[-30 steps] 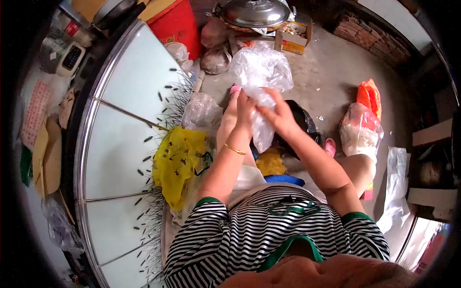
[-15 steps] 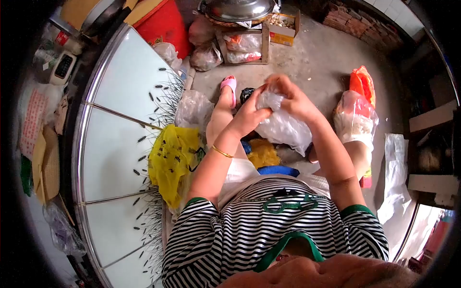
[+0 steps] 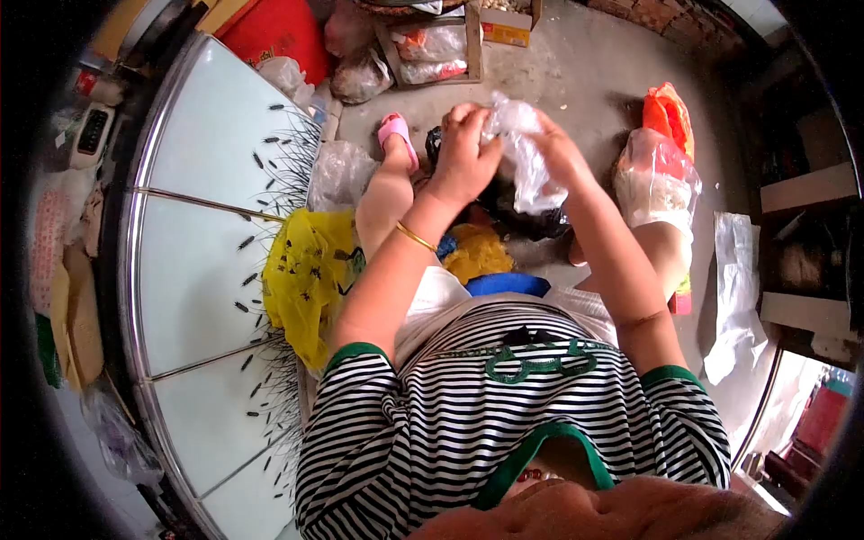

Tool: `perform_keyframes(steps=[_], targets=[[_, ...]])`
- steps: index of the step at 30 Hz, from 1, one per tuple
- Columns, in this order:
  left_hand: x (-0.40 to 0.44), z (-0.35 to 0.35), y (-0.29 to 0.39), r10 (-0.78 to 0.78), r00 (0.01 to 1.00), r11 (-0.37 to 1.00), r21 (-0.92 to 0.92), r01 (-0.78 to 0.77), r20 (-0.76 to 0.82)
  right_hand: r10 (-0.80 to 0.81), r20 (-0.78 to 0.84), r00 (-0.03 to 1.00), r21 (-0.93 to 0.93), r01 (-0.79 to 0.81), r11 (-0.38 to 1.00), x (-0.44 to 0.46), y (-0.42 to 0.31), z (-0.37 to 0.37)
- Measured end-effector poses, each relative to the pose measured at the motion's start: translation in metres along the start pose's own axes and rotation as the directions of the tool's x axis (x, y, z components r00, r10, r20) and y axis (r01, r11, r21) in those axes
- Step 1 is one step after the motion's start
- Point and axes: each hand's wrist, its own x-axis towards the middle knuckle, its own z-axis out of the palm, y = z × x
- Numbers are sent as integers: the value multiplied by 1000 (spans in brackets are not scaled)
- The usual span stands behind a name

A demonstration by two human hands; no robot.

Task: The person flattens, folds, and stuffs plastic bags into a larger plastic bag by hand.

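A crumpled white plastic bag [image 3: 531, 166] is held up in front of my knees, between both hands. My left hand [image 3: 463, 153], below a gold bracelet [image 3: 417, 236], is closed with its fingers pinched at the bag's upper left edge. On the other side, my right hand [image 3: 560, 153] grips the bag's right edge, its fingers partly behind the plastic. Below the bag, between my legs, lie a black plastic bag [image 3: 513, 220], an orange-yellow bag [image 3: 481, 254] and a blue rim [image 3: 508, 285], perhaps of a basin.
A yellow bag [image 3: 306, 270] hangs by the white glass-fronted cabinet [image 3: 202, 252] at left. Clear bags [image 3: 342, 175] lie near my pink slipper [image 3: 396, 135]. An orange and clear bag [image 3: 661, 171] stands at right, beside a white sheet [image 3: 731, 288]. A wooden crate [image 3: 432, 58] holds filled bags.
The white bag has gone from puffed and hanging low to bunched up between my hands. My hands have moved apart, and the black bag below shows more. The view has shifted slightly.
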Motion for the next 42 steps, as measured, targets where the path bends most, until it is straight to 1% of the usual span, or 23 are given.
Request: perform_keyframes(steps=[1,2,3,4,6,7,8,9,10,11,12,13,15,16,17,18,19,20,22,25,28,35,42], targets=[[7,-6,-2,-28,998,981,-189,38,53,-60,-83,995,2,60,998,11,-2,-8],[12,-13,-5,-171,974,909,-358,214,147,-117,-166,979,-3,118,993,21,-3,-15],[14,-17,-10,-293,951,866,-395,306,94,-170,-178,969,58,183,981,27,-9,-19],[16,-20,-17,-410,911,813,-434,388,44,-110,-228,967,79,131,988,35,-16,-23],[9,-19,-43,-451,888,892,5,452,95,9,-193,981,-38,-17,999,41,-18,-22],[0,-11,-60,-509,852,855,185,484,121,73,-116,991,-248,-100,964,52,-1,-29],[-9,-4,-77,-567,813,792,360,493,133,151,-50,987,-452,-157,878,64,16,-35],[-15,6,-90,-668,722,705,462,538,178,338,-137,931,-671,-338,660,54,3,-10],[-25,16,-105,-697,692,665,529,527,186,295,181,938,-705,-85,704,77,59,-43],[-38,28,-124,-732,655,629,553,546,186,268,369,890,-711,85,698,86,91,-53],[-46,35,-140,-766,616,592,576,564,183,334,530,779,-846,458,275,107,130,-65],[-46,38,-148,-789,577,583,553,595,211,386,669,635,-626,762,-167,128,168,-77],[-50,41,-161,-828,493,556,513,654,269,383,477,791,-855,518,-3,134,190,-64],[-51,42,-160,-747,623,657,409,634,233,282,364,888,-918,291,270,141,204,-64],[-50,42,-158,-754,606,657,332,677,255,225,204,953,-844,55,534,150,218,-62],[-44,39,-152,-759,590,650,254,717,276,222,22,975,-643,-156,750,159,233,-62],[-43,39,-151,-744,589,655,173,735,316,306,-140,942,-349,-336,875,166,246,-58],[-44,39,-149,-728,588,652,93,752,352,379,-297,877,10,-394,919,173,258,-54],[-41,36,-142,-666,634,661,-83,746,393,416,-404,815,118,-405,907,195,274,-51],[-43,38,-144,-577,691,681,-211,701,436,300,-414,860,-382,-463,800,212,290,-62],[-37,32,-145,-540,765,729,-260,633,351,261,-427,866,-616,-490,616,203,300,-68],[-28,14,-146,-510,750,680,-337,651,421,286,-394,873,-713,-487,505,198,297,-84],[-30,6,-150,-552,789,746,-263,612,271,285,-269,920,-760,-384,525,199,285,-80]])
